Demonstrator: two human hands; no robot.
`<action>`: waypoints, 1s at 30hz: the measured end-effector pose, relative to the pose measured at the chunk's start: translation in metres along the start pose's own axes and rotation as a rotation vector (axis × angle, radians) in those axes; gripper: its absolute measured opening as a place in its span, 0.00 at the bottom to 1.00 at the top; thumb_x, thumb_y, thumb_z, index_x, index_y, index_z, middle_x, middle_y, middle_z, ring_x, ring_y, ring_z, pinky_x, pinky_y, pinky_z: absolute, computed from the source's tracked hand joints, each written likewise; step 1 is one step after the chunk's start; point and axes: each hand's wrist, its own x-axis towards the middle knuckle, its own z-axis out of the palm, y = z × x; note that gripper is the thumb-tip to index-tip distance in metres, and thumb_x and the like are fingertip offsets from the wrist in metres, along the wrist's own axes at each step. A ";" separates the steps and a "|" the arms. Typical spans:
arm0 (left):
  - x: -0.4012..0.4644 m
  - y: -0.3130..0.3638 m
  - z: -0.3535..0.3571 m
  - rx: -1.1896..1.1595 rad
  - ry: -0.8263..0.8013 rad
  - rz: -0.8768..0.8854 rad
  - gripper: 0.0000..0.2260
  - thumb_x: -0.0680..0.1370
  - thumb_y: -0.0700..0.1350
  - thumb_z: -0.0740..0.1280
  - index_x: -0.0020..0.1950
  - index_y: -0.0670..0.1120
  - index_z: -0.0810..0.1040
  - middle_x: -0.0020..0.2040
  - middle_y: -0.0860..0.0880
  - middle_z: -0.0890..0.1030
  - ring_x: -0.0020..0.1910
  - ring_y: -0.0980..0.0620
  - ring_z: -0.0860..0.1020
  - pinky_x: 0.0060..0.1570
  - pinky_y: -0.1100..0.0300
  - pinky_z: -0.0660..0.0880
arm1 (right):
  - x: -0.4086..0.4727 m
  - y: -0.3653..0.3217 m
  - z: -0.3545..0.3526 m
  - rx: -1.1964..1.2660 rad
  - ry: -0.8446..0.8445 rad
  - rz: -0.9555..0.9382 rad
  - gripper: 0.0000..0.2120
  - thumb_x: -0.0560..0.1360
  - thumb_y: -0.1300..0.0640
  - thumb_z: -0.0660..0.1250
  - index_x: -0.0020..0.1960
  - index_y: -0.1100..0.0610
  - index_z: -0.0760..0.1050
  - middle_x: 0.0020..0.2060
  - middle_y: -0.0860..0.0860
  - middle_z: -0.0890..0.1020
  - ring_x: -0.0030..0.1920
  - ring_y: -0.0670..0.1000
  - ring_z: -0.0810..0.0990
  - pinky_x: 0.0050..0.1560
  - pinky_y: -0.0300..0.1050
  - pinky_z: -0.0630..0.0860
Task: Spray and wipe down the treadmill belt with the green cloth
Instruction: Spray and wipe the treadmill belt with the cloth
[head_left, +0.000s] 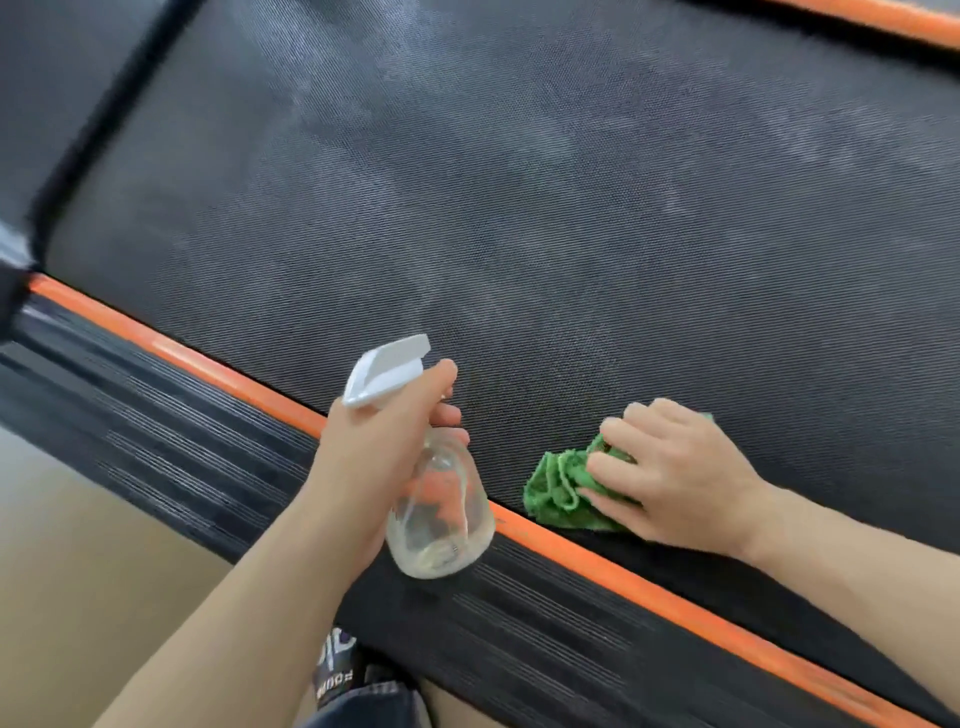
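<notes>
The dark textured treadmill belt (519, 197) fills most of the view, with pale damp-looking patches across its far part. My left hand (374, 462) grips the neck of a clear spray bottle (441, 519) with a white trigger head, held over the near orange edge, nozzle toward the belt. My right hand (670, 483) holds a bunched green cloth (558, 491) down on the belt's near edge, fingers curled over it. The cloth's right part is hidden under that hand.
An orange strip (675, 597) and a ribbed black side rail (182, 441) run along the belt's near side. Another orange strip (883, 18) shows at the far top right. Beige floor (78, 597) lies at lower left, my shoe (337, 670) at the bottom.
</notes>
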 end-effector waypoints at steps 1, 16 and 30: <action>0.001 0.000 -0.005 0.023 -0.006 -0.001 0.16 0.77 0.53 0.76 0.60 0.45 0.83 0.44 0.46 0.87 0.43 0.49 0.88 0.49 0.49 0.85 | 0.012 0.008 0.003 -0.018 0.028 0.033 0.14 0.80 0.47 0.65 0.41 0.55 0.75 0.39 0.54 0.76 0.37 0.57 0.72 0.38 0.53 0.68; 0.039 0.020 -0.059 0.175 -0.017 0.064 0.14 0.78 0.55 0.75 0.56 0.46 0.83 0.49 0.47 0.88 0.43 0.51 0.89 0.50 0.48 0.85 | 0.071 0.009 0.027 -0.183 0.149 0.649 0.18 0.81 0.46 0.61 0.44 0.60 0.75 0.39 0.57 0.74 0.37 0.61 0.73 0.38 0.55 0.68; 0.039 0.040 -0.062 0.076 0.067 0.091 0.08 0.77 0.54 0.75 0.42 0.54 0.80 0.32 0.55 0.85 0.42 0.49 0.88 0.55 0.42 0.84 | 0.063 -0.002 0.019 -0.238 0.080 0.712 0.19 0.82 0.46 0.59 0.42 0.61 0.73 0.37 0.58 0.72 0.35 0.60 0.70 0.35 0.54 0.65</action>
